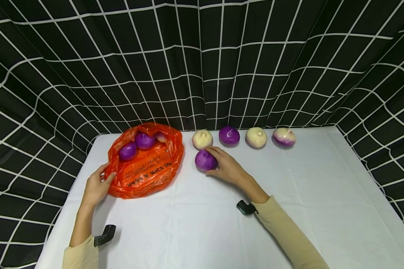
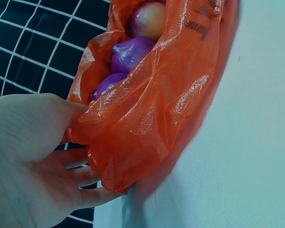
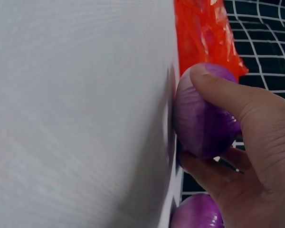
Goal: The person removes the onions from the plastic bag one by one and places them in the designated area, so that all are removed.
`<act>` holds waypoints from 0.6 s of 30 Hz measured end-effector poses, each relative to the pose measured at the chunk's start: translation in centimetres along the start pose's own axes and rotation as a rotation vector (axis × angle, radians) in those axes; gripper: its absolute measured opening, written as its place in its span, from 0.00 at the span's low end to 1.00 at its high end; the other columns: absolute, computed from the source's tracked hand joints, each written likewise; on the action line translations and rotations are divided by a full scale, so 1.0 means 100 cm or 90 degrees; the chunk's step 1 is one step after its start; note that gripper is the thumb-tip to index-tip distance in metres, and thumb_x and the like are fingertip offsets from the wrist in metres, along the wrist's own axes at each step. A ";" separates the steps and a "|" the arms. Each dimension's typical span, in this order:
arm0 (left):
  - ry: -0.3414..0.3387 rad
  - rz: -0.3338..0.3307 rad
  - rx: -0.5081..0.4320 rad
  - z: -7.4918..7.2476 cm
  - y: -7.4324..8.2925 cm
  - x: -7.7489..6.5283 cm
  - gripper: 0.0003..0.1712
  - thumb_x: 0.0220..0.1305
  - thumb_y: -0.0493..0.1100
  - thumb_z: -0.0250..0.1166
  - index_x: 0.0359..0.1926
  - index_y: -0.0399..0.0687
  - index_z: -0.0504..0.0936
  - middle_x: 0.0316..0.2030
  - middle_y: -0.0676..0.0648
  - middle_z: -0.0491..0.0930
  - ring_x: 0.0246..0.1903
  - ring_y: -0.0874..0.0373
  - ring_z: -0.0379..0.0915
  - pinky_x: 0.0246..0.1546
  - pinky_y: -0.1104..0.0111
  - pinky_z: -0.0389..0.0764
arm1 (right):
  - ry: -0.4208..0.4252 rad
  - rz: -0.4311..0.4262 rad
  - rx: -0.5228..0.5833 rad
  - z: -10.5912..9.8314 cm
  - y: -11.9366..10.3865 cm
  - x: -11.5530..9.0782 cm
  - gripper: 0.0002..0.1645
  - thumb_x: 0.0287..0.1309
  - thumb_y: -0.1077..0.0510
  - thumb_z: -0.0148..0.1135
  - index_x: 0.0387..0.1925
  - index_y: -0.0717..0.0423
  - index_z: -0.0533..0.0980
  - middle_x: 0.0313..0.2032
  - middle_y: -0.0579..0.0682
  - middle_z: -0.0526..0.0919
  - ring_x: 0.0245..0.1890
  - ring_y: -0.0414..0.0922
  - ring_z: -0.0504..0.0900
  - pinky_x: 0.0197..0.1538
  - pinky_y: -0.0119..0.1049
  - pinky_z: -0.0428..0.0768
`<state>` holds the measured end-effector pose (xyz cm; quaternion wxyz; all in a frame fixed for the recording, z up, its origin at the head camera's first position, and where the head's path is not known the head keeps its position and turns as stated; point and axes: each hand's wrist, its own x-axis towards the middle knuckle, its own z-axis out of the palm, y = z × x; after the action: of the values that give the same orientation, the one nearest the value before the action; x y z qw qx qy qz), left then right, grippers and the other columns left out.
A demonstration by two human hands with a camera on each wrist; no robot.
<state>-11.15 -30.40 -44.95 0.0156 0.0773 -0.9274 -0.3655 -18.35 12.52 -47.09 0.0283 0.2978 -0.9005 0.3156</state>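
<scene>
hung behind and along both sides, black curtain [image 1: 202,63] with a white grid; spread below it, white desk [image 1: 202,231]; at left on the desk, red plastic bag [image 1: 144,188] with dark print, mouth gaping; from the near side, left sleeve [image 1: 82,256] and right sleeve [image 1: 286,231], both beige; at the left edge of the bag, left hand [image 1: 97,186], fingers and thumb pinching the plastic, tips partly hidden; right of centre, right hand [image 1: 230,168], fingers and thumb curled round a purple onion [image 1: 205,160], grasping it to the right of the bag, contact with the desk not possible to tell; just behind it, start of a row along the back: first pale onion [image 1: 202,139], dark purple onion [image 1: 229,135], second pale onion [image 1: 256,137], two-toned onion [image 1: 284,137]; inside the bag, nearer bagged onion [image 1: 127,151] and middle bagged onion [image 1: 144,140], both purple, beside a partly covered pale-and-purple onion [image 1: 161,137]; at the cuffs, left wrist device [image 1: 105,235] and right wrist device [image 1: 245,207], both dark
</scene>
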 end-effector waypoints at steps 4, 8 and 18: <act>0.002 0.003 0.000 0.000 0.000 0.001 0.31 0.73 0.44 0.55 0.69 0.30 0.62 0.60 0.25 0.69 0.50 0.34 0.71 0.33 0.81 0.70 | 0.001 -0.002 0.016 0.000 0.000 -0.001 0.52 0.43 0.52 0.80 0.68 0.62 0.65 0.65 0.59 0.68 0.66 0.55 0.69 0.66 0.48 0.67; 0.000 -0.003 0.001 0.001 0.000 0.002 0.31 0.74 0.45 0.54 0.69 0.31 0.62 0.60 0.26 0.68 0.50 0.34 0.71 0.33 0.81 0.69 | -0.002 -0.001 0.037 0.000 0.001 -0.001 0.52 0.43 0.52 0.80 0.69 0.61 0.65 0.65 0.59 0.69 0.65 0.54 0.70 0.66 0.48 0.67; 0.001 -0.008 0.001 0.002 -0.001 0.000 0.31 0.73 0.44 0.55 0.70 0.31 0.62 0.60 0.25 0.68 0.50 0.34 0.71 0.35 0.76 0.73 | -0.030 -0.009 0.055 -0.002 0.000 -0.003 0.53 0.43 0.50 0.80 0.70 0.59 0.64 0.65 0.59 0.69 0.65 0.54 0.70 0.65 0.48 0.68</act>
<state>-11.18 -30.38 -45.18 0.0140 0.0835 -0.9272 -0.3649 -18.16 12.80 -46.97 -0.0038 0.3122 -0.8846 0.3464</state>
